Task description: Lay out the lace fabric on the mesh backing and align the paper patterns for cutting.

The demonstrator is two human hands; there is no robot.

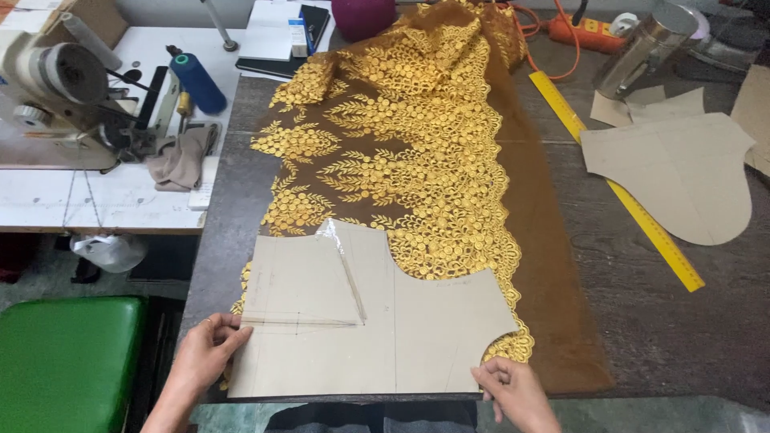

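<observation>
- Far left, we see a sewing machine [60,96] on a white table [96,200], with a blue thread cone [198,82] just beside it and a green stool [68,361] near us below.
- Our left hand [204,349] lies on the near left edge of the paper pattern piece [377,329], fingers together and flat, pressing rather than gripping.
- The pattern piece lies between our hands, its long axis running left to right along the table's near edge; it is beige, with a curved neckline cut-out and a taped dart.
- It rests on brown net fabric with gold lace [401,152], which stretches away to the far side.
- Our right hand [513,389] touches the pattern's near right corner, fingertips bunched on its edge.
- Further right lie a yellow ruler [618,184] and another paper pattern [682,172].
</observation>
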